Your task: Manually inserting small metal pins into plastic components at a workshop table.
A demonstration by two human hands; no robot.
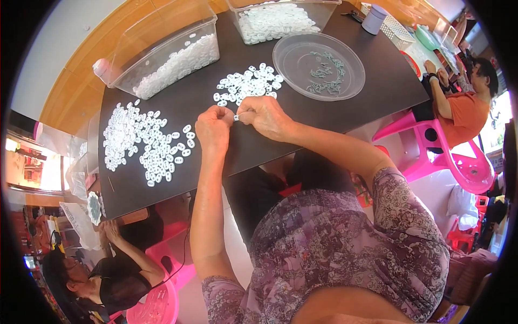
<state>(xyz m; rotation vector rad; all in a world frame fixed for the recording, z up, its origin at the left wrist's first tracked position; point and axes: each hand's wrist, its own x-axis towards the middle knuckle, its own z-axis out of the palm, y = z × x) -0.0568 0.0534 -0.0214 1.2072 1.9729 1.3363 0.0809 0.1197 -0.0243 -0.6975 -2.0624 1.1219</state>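
Observation:
My left hand (213, 127) and my right hand (267, 116) meet above the dark table's near side. Both are closed in a pinch, fingertip to fingertip, on a small white plastic piece (236, 117) that mostly hides between them. Just beyond my hands lies a loose heap of small white oval pieces (248, 83) with dark markings. A larger spread of similar oval pieces (127, 132) covers the table's left side. Past my right hand, a round clear plastic tray (288, 65) holds small grey-green slender parts (329, 83).
Two clear bins hold white pieces: one bin (129, 62) at far left, another bin (324, 19) at the back. A grey lidded cup (374, 20) stands far right. People sit left (116, 281) and right (458, 110), near a pink chair (431, 156).

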